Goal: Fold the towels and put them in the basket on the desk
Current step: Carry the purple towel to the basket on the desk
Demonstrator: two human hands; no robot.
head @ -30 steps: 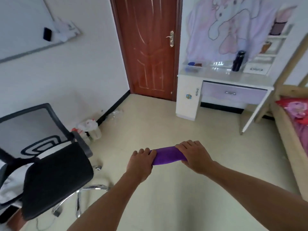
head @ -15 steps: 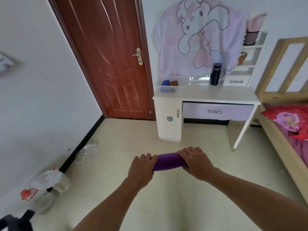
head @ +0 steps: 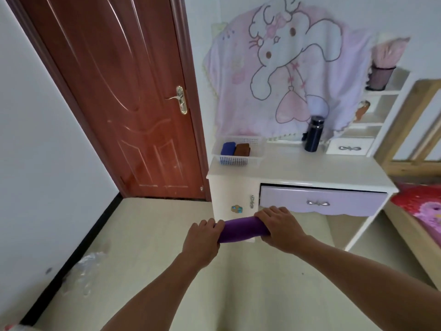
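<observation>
A rolled purple towel (head: pixel 242 228) is held level in front of me, over the floor. My left hand (head: pixel 202 238) grips its left end and my right hand (head: pixel 279 225) grips its right end. Ahead stands the white desk (head: pixel 310 170). On the desk's left end sits a white perforated basket (head: pixel 235 160) holding a folded blue towel (head: pixel 228 148) and a folded brown towel (head: pixel 242 149). The purple towel is below and in front of the desk's edge, apart from the basket.
A dark bottle (head: pixel 313 133) and a small drawer box (head: pixel 349 146) stand at the desk's back. A lilac drawer (head: pixel 319 203) is slightly open. A red-brown door (head: pixel 119 96) is on the left, a wooden bed (head: pixel 420 211) on the right, and clear plastic (head: pixel 91 259) lies by the left wall.
The view has swung right and closer to the desk; the office chair has left the frame. Both hands keep the same grip on the rolled purple towel.
</observation>
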